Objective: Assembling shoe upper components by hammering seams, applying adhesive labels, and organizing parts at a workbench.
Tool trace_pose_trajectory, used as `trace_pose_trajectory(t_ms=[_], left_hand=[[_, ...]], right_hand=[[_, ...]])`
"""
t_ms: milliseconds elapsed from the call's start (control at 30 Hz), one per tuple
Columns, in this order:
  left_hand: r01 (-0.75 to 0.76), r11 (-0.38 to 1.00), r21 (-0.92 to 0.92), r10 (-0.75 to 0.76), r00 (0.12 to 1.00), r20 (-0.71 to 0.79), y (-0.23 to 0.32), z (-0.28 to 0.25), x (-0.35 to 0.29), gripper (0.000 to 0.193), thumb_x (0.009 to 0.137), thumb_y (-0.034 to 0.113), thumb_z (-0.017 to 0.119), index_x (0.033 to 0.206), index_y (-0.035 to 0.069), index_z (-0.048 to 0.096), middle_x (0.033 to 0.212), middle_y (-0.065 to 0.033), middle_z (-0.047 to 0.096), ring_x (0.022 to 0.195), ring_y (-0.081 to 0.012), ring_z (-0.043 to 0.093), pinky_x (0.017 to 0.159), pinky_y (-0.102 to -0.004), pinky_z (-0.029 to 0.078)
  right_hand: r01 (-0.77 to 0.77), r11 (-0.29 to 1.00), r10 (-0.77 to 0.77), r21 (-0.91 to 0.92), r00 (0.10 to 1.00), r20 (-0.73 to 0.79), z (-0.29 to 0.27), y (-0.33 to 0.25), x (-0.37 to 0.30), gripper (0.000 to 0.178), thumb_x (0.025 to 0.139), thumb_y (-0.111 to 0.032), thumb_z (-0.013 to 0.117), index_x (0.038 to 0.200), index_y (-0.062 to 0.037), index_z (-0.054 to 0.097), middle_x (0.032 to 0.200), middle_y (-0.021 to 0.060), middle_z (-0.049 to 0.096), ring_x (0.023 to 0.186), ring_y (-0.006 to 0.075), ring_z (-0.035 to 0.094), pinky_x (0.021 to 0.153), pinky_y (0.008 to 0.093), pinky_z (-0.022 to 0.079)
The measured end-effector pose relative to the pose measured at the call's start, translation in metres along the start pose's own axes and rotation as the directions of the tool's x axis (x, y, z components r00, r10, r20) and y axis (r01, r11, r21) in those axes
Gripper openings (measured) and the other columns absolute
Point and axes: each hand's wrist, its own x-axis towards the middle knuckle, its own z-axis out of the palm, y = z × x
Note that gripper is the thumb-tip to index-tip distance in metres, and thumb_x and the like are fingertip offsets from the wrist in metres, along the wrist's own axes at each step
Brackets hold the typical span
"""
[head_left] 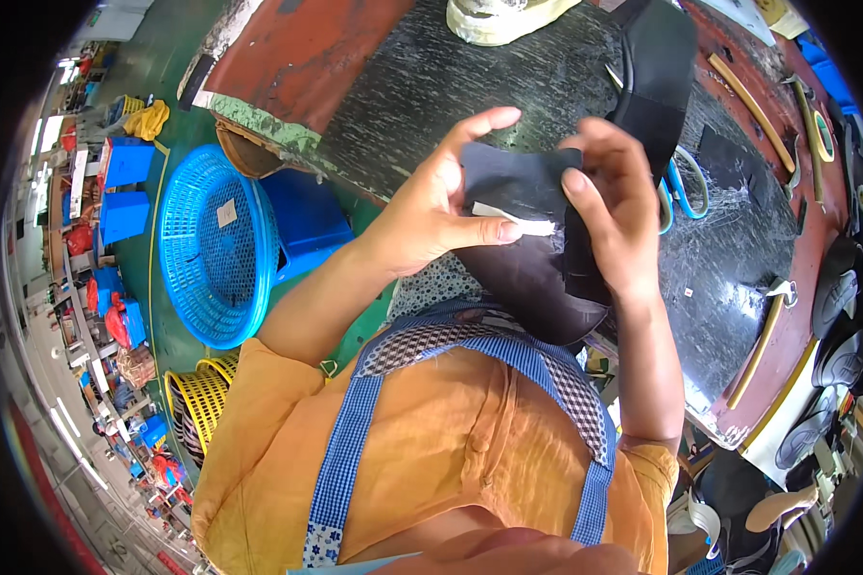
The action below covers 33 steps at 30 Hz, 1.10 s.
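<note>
Shoe upper (532,268), black, held at counter's (384,120) near edge; looks light, floppy, smooth, best taken by edges. Left hand (439,213) half-open, thumb pinching it; right hand (618,201) curled, gripping opposite side.

Open lane lay over the dark tabletop (422,91), from the left hand (431,201) forward to the cream shoe (508,25). Between the hands, the black sheet (523,177) filled most of the gap. Past the right hand (625,206), the way was obstructed: broad black strip (664,72) just beyond the fingers, blue-handled scissors (677,184) just beside. More room ran between scissors and hammer (766,335). Leftward, off the table, a blue basket (177,278) stood in the way.
</note>
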Motion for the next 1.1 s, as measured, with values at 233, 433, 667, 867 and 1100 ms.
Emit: trace_pose_trajectory(t_ms=[233, 433, 667, 867, 1100], left_hand=[[0.046, 0.997, 0.061, -0.044, 0.999, -0.025, 0.011, 0.001, -0.004, 0.096, 0.081, -0.004, 0.078, 0.156, 0.014, 0.021, 0.116, -0.0105, 0.064, 0.109, -0.0162, 0.061, 0.092, -0.0307, 0.051], [-0.47, -0.079, 0.879, 0.449, 0.771, 0.453, 0.041, 0.027, -0.001, 0.032, 0.075, 0.015, 0.076, 0.106, 0.007, 0.072, 0.105, -0.0081, 0.065, 0.091, -0.0287, 0.063, 0.089, -0.039, 0.048], [0.018, 0.713, 0.701, -0.112, 0.99, 0.088, 0.035, 0.03, -0.004, 0.013, 0.093, 0.01, 0.068, 0.099, 0.0, 0.063, 0.077, -0.0001, 0.06, 0.068, -0.0057, 0.054, 0.06, -0.0252, 0.043], [0.153, 0.811, 0.565, -0.222, 0.973, 0.056, 0.01, -0.015, -0.002, 0.018, 0.096, 0.015, 0.067, 0.107, 0.001, 0.067, 0.081, 0.0032, 0.061, 0.073, -0.0034, 0.055, 0.063, -0.0223, 0.046], [0.269, 0.921, 0.282, -0.301, 0.95, 0.078, 0.013, -0.022, -0.004, 0.031, 0.093, 0.016, 0.071, 0.12, 0.003, 0.067, 0.089, 0.0009, 0.068, 0.082, -0.0033, 0.059, 0.071, -0.0195, 0.046]], right_hand=[[0.471, 0.746, -0.278, -0.471, 0.863, 0.421, -0.023, -0.014, 0.002, 0.028, 0.074, -0.013, 0.082, 0.097, -0.0063, 0.068, 0.099, 0.0065, 0.066, 0.099, 0.0283, 0.06, 0.094, 0.0398, 0.042], [0.332, 0.771, -0.104, -0.543, 0.907, 0.407, -0.031, -0.023, -0.01, 0.018, 0.08, -0.008, 0.078, 0.09, -0.0029, 0.065, 0.086, 0.0055, 0.066, 0.089, 0.0234, 0.064, 0.107, 0.0462, 0.041], [0.479, 0.578, -0.148, -0.66, 0.857, 0.493, -0.03, -0.044, -0.012, 0.019, 0.081, -0.016, 0.075, 0.088, -0.0041, 0.062, 0.074, 0.0101, 0.061, 0.083, 0.0305, 0.062, 0.09, 0.0434, 0.048], [0.55, 0.642, -0.29, -0.534, 0.819, 0.495, -0.025, 0.008, -0.015, 0.023, 0.078, -0.005, 0.076, 0.092, -0.0035, 0.059, 0.086, 0.0115, 0.063, 0.094, 0.0351, 0.062, 0.094, 0.0447, 0.048], [0.483, 0.72, -0.239, -0.499, 0.847, 0.475, -0.017, -0.003, -0.024, 0.023, 0.078, -0.005, 0.078, 0.094, -0.0038, 0.061, 0.09, 0.0086, 0.066, 0.102, 0.0353, 0.063, 0.095, 0.044, 0.048]])
